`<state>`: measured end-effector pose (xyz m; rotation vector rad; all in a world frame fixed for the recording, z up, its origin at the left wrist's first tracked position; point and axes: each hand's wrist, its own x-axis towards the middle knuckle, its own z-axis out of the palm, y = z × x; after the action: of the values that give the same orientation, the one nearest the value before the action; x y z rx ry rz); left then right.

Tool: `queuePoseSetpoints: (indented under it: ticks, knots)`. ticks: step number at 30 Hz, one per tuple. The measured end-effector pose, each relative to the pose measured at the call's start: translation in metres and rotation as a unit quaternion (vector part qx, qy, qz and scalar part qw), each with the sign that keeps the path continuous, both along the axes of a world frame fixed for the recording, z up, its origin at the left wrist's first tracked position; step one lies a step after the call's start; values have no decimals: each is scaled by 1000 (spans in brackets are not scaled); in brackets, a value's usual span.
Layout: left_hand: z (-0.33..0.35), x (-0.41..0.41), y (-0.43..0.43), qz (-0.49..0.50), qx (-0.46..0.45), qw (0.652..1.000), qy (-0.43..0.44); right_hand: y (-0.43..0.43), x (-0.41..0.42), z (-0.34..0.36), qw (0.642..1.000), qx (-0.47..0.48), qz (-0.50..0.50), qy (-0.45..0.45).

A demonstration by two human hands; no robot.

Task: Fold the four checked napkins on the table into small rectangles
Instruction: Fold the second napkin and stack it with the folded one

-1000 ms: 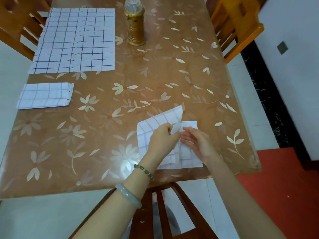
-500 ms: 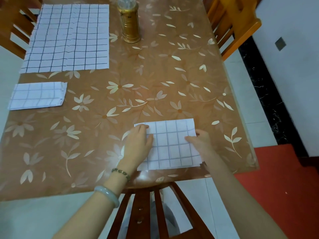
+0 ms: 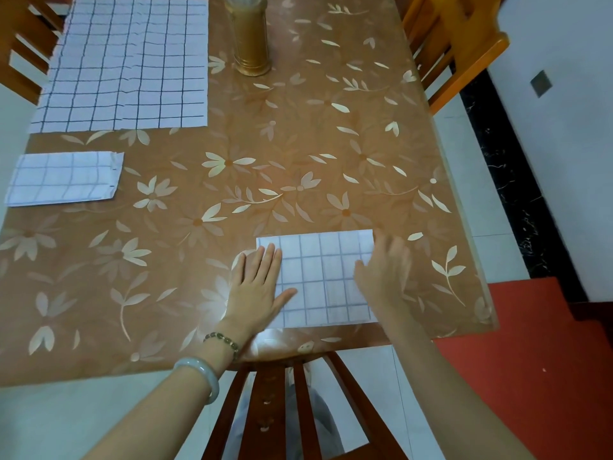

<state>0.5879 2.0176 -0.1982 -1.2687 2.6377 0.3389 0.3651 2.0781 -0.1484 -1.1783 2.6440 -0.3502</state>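
Note:
A folded white checked napkin lies flat near the table's front edge. My left hand rests palm down on its left edge, fingers spread. At its right edge my right hand lies flat and blurred, fingers apart. A small folded napkin sits at the left edge of the table. A large unfolded checked napkin stack lies at the far left; how many layers it holds cannot be told.
A gold cylindrical container stands at the far middle of the brown flower-patterned table. Wooden chairs stand at the far right, far left and under the front edge.
The raised flap of the near napkin was laid down into a flat rectangle. Both hands then let go of the cloth and spread flat at its left and right edges.

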Motion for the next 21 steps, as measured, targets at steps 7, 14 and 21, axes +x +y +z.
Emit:
queuePoseSetpoints:
  ticks: [7, 14, 21]
  knots:
    - [-2, 1, 0, 4, -8, 1000, -10, -32, 76, -40, 940, 25, 339, -7]
    - [-3, 1, 1, 6, -20, 1000, -10, -7, -6, -54, 948, 106, 297, 49]
    - [2, 0, 1, 10, 2, 1000, -4, 11, -47, -40, 959, 119, 235, 104]
